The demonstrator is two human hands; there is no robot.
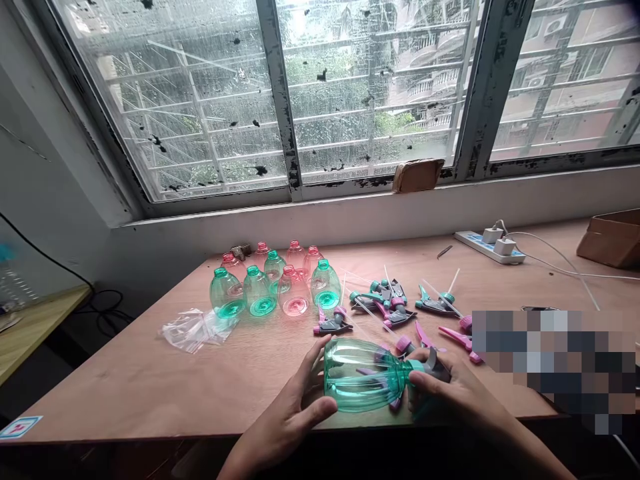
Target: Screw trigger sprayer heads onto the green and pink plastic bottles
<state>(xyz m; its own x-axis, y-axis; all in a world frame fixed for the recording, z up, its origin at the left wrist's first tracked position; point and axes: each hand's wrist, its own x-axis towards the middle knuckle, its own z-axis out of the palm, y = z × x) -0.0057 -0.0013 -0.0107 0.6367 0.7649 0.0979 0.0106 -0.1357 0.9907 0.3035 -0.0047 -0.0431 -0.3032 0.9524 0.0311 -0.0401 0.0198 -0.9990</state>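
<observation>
A clear green plastic spray bottle (363,373) lies on its side near the table's front edge. My left hand (290,413) wraps around its base, fingers curled on it. My right hand (450,390) grips the green and grey trigger head (430,365) at the bottle's neck. Just beyond lie several loose pink, grey and green trigger heads (395,303) with white dip tubes.
Several upright green and pink bottles (273,287) stand in a cluster mid-table on the wooden table (150,380). Crumpled clear plastic bags (193,328) lie left. A white power strip (490,245) and a cardboard box (613,237) sit at the back right, under the window.
</observation>
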